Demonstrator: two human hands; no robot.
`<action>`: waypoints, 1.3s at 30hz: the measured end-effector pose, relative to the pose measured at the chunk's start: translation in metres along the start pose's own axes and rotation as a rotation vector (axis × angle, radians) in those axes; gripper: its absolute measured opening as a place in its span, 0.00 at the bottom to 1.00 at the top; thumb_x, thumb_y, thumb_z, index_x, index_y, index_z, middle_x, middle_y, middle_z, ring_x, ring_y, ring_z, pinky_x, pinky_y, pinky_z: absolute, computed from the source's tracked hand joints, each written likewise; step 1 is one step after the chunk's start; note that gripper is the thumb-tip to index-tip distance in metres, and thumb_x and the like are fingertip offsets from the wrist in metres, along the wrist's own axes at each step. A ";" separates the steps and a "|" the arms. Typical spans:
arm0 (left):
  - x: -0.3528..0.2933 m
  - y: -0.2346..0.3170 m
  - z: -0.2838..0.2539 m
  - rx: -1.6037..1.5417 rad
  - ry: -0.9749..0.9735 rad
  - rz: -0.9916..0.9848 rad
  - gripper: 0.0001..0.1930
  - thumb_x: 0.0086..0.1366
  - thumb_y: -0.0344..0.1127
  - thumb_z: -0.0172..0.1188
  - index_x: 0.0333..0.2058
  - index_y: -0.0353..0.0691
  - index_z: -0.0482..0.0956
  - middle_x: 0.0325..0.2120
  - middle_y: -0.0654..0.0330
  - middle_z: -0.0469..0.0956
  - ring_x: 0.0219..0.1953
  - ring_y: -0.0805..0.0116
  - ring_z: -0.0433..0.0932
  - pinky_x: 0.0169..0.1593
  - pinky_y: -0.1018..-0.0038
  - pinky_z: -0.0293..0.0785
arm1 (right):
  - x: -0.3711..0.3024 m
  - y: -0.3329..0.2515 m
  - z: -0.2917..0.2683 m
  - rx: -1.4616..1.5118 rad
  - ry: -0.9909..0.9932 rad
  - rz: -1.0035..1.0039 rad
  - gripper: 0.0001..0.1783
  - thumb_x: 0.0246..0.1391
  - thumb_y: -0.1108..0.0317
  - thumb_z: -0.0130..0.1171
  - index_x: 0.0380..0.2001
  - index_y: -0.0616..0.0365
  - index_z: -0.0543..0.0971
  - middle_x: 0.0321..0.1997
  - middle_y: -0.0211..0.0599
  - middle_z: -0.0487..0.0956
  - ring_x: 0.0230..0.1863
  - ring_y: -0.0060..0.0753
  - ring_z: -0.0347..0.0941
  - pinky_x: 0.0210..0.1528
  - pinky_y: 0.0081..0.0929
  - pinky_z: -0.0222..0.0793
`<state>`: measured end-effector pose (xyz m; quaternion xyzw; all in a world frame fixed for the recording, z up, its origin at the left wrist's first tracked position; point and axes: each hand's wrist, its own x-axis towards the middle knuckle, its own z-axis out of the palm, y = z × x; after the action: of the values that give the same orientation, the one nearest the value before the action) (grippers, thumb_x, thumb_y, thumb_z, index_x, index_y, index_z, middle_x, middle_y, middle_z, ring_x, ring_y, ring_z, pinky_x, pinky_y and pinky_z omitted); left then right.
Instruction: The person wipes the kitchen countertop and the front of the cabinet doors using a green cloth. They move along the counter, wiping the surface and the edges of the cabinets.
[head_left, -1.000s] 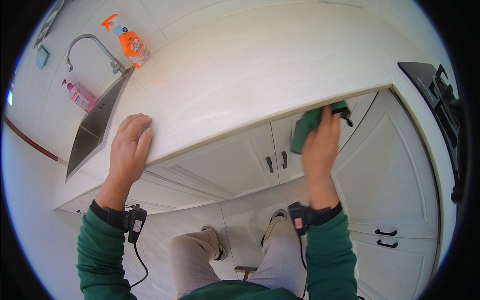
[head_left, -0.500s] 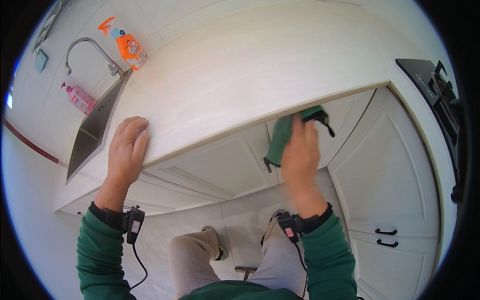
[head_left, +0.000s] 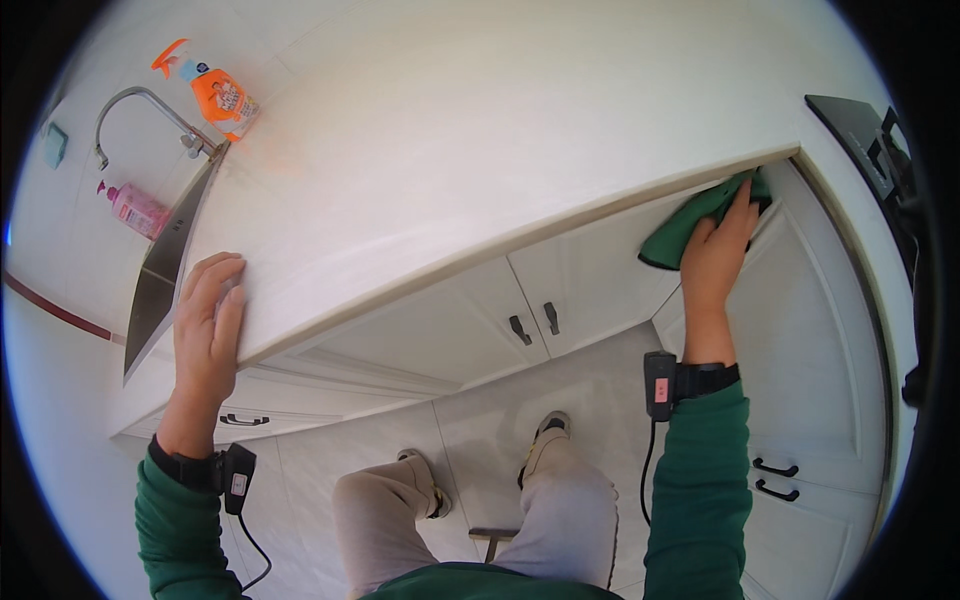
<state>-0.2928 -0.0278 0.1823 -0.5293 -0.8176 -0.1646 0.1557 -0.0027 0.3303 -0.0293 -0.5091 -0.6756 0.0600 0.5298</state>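
My right hand (head_left: pixel 718 250) presses a green cloth (head_left: pixel 672 236) with a dark edge against the top of the white cabinet front, just under the countertop's lip near the inner corner. The fingers lie stretched over the cloth, and part of it is hidden behind them. My left hand (head_left: pixel 207 330) rests on the near edge of the pale countertop (head_left: pixel 480 150), left of the middle, holding nothing, its fingers extended. White cabinet doors (head_left: pixel 590 275) with dark handles run below the edge.
At the left, a steel sink (head_left: pixel 150 300) with a curved faucet (head_left: pixel 150 95) is set into the counter. An orange spray bottle (head_left: pixel 225 105) and a pink pump bottle (head_left: pixel 138 210) stand around it. A black stove (head_left: pixel 850 140) lies at the right. My feet are on grey floor tiles.
My right hand has carried the green cloth rightward along the cabinet front, from near the door handles to the corner. My left hand stays on the counter edge, appearing slightly farther left.
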 end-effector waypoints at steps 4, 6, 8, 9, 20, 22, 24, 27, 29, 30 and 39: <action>-0.001 0.004 -0.001 -0.007 -0.037 -0.036 0.16 0.63 0.32 0.47 0.46 0.31 0.74 0.50 0.47 0.73 0.53 0.52 0.72 0.60 0.68 0.63 | -0.057 0.034 0.036 0.016 -0.090 0.144 0.38 0.54 0.82 0.45 0.69 0.65 0.49 0.70 0.68 0.50 0.66 0.67 0.55 0.64 0.41 0.60; -0.001 0.005 -0.003 0.009 -0.055 -0.042 0.16 0.64 0.33 0.46 0.47 0.31 0.74 0.50 0.47 0.73 0.54 0.53 0.71 0.61 0.67 0.62 | -0.081 0.050 0.054 0.021 -0.117 0.226 0.39 0.54 0.83 0.44 0.69 0.65 0.46 0.70 0.68 0.48 0.68 0.67 0.52 0.66 0.41 0.56; -0.001 0.004 -0.004 0.058 -0.068 -0.059 0.17 0.64 0.34 0.44 0.47 0.32 0.74 0.51 0.48 0.73 0.55 0.55 0.70 0.62 0.67 0.60 | -0.103 0.065 0.070 0.022 -0.120 0.335 0.40 0.54 0.84 0.44 0.69 0.66 0.44 0.70 0.68 0.49 0.69 0.66 0.49 0.68 0.42 0.53; -0.001 0.004 -0.002 0.034 -0.070 -0.054 0.17 0.64 0.34 0.44 0.47 0.32 0.74 0.52 0.48 0.73 0.55 0.55 0.70 0.62 0.68 0.60 | -0.112 0.074 0.077 0.044 -0.129 0.361 0.40 0.54 0.84 0.44 0.70 0.67 0.44 0.70 0.67 0.49 0.69 0.66 0.49 0.69 0.41 0.52; -0.001 0.004 -0.003 0.047 -0.067 -0.057 0.18 0.65 0.34 0.42 0.47 0.33 0.75 0.53 0.48 0.73 0.56 0.56 0.70 0.62 0.68 0.61 | -0.193 0.149 0.128 0.579 -0.500 1.416 0.23 0.58 0.78 0.40 0.58 0.65 0.64 0.49 0.48 0.73 0.50 0.44 0.71 0.55 0.34 0.66; -0.001 0.005 -0.003 0.044 -0.067 -0.055 0.18 0.65 0.34 0.43 0.47 0.33 0.75 0.53 0.48 0.73 0.56 0.56 0.70 0.62 0.68 0.61 | -0.199 0.141 0.125 0.680 -0.460 1.380 0.23 0.58 0.79 0.39 0.58 0.64 0.64 0.50 0.46 0.73 0.50 0.39 0.70 0.55 0.32 0.66; 0.000 0.005 -0.003 0.052 -0.058 -0.061 0.17 0.65 0.33 0.43 0.47 0.33 0.75 0.52 0.48 0.73 0.56 0.56 0.70 0.62 0.69 0.61 | -0.198 0.129 0.122 0.752 -0.408 1.317 0.24 0.58 0.80 0.39 0.59 0.64 0.64 0.53 0.47 0.72 0.52 0.38 0.70 0.57 0.31 0.65; 0.000 0.006 -0.004 0.049 -0.064 -0.067 0.17 0.64 0.32 0.44 0.47 0.32 0.75 0.52 0.48 0.73 0.55 0.56 0.71 0.61 0.69 0.61 | -0.187 0.096 0.114 0.721 -0.314 1.143 0.27 0.58 0.82 0.39 0.63 0.65 0.61 0.59 0.50 0.68 0.58 0.42 0.66 0.62 0.32 0.61; 0.000 0.006 -0.003 0.007 -0.061 -0.058 0.16 0.64 0.32 0.44 0.47 0.31 0.74 0.51 0.48 0.73 0.55 0.56 0.71 0.61 0.69 0.62 | -0.165 0.066 0.101 0.576 -0.249 0.960 0.31 0.58 0.82 0.39 0.66 0.65 0.57 0.63 0.53 0.65 0.63 0.46 0.63 0.65 0.34 0.57; 0.000 0.006 -0.003 0.003 -0.055 -0.069 0.16 0.64 0.32 0.44 0.46 0.31 0.74 0.51 0.48 0.73 0.54 0.56 0.71 0.60 0.69 0.62 | -0.152 0.046 0.091 0.512 -0.232 0.817 0.33 0.57 0.83 0.40 0.67 0.66 0.54 0.65 0.55 0.62 0.66 0.50 0.60 0.67 0.35 0.54; 0.000 0.007 -0.003 0.003 -0.042 -0.070 0.16 0.65 0.33 0.45 0.46 0.31 0.75 0.51 0.47 0.73 0.54 0.55 0.72 0.60 0.69 0.63 | -0.076 -0.063 0.011 0.303 -0.249 0.193 0.39 0.52 0.82 0.47 0.68 0.68 0.50 0.67 0.67 0.54 0.61 0.68 0.62 0.58 0.45 0.65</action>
<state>-0.2861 -0.0265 0.1858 -0.5036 -0.8389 -0.1573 0.1335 -0.0562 0.2485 -0.0449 -0.4747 -0.6671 0.2738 0.5047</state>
